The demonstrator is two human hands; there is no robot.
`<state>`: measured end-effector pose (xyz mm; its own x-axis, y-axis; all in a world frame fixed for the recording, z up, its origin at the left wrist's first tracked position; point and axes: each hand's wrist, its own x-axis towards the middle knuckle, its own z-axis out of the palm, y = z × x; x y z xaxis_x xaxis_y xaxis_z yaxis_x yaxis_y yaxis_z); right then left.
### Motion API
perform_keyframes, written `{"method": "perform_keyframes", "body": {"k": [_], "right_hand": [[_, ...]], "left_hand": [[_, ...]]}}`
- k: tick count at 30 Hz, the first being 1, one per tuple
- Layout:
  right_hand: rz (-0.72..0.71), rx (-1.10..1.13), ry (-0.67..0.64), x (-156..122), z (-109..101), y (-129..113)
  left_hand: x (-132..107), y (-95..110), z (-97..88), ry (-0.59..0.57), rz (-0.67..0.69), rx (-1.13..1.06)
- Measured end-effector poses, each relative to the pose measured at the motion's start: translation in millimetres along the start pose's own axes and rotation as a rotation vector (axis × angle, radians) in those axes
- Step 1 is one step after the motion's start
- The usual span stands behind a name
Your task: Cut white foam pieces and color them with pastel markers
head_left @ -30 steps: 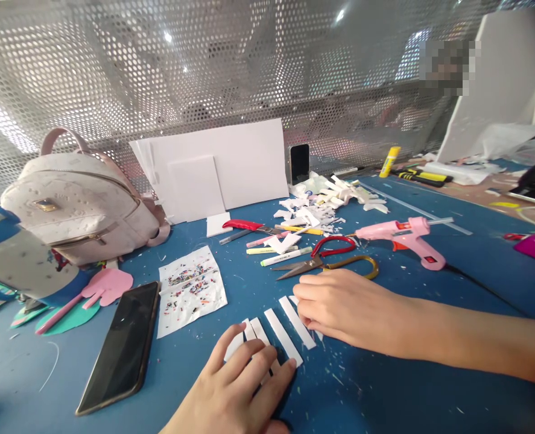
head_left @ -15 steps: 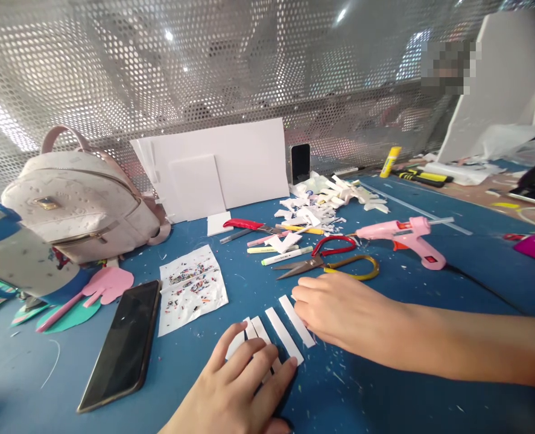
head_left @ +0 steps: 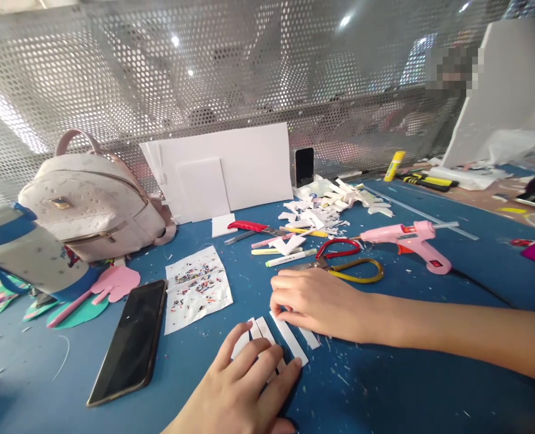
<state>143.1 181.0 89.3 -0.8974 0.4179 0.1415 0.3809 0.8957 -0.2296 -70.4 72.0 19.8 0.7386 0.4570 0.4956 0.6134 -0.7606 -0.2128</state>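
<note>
White strips (head_left: pixel 289 339) lie side by side at lower centre. The left hand (head_left: pixel 244 386), fingers loosely spread, rests over several, partly hiding them. The right hand (head_left: pixel 315 301) curls its fingers at one strip's upper end; whether it pinches anything, I cannot tell. Blue tabletop (head_left: pixel 407 392) stretches across the lower right. Blades of the scissors (head_left: pixel 322 263) are partly covered; the left edge crops the cup (head_left: pixel 23 253).

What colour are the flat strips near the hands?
The strips are white, as the head view shows.
</note>
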Motion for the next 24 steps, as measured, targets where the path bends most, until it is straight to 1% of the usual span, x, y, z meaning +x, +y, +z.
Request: {"method": "perform_keyframes", "body": {"k": [6, 10, 11, 14, 16, 19, 21, 24], "right_hand": [[-0.047, -0.035, -0.061, 3.1, 2.8, 0.1], [-0.103, -0.23, -0.088, 2.9, 8.2, -0.9], [-0.107, -0.247, -0.094, 2.4, 8.5, -1.1], [-0.062, -0.147, -0.077, -2.9, 3.8, -1.3], [0.007, -0.066, -0.049, -11.4, -2.2, -1.5], [0.091, -0.012, -0.027, -30.7, -7.5, -2.4], [0.118, 0.003, -0.025, -44.7, -5.7, -3.3], [0.129, 0.012, -0.005, -59.9, 1.6, -4.5]], "left_hand": [[10.8, -1.6, -12.5, 0.0, -0.011, 0.008], [13.4, -1.9, -17.1, -0.032, 0.002, -0.005], [13.2, -1.8, -16.8, -0.035, -0.001, -0.011], [12.4, -1.3, -14.7, 0.001, -0.024, -0.038], [12.7, -1.4, -15.0, -0.021, -0.025, -0.046], [14.6, -2.2, -19.3, -0.061, -0.023, -0.047], [16.2, -2.7, -23.1, -0.084, -0.024, -0.05], [16.9, -2.3, -25.5, -0.09, -0.025, -0.048]]}}
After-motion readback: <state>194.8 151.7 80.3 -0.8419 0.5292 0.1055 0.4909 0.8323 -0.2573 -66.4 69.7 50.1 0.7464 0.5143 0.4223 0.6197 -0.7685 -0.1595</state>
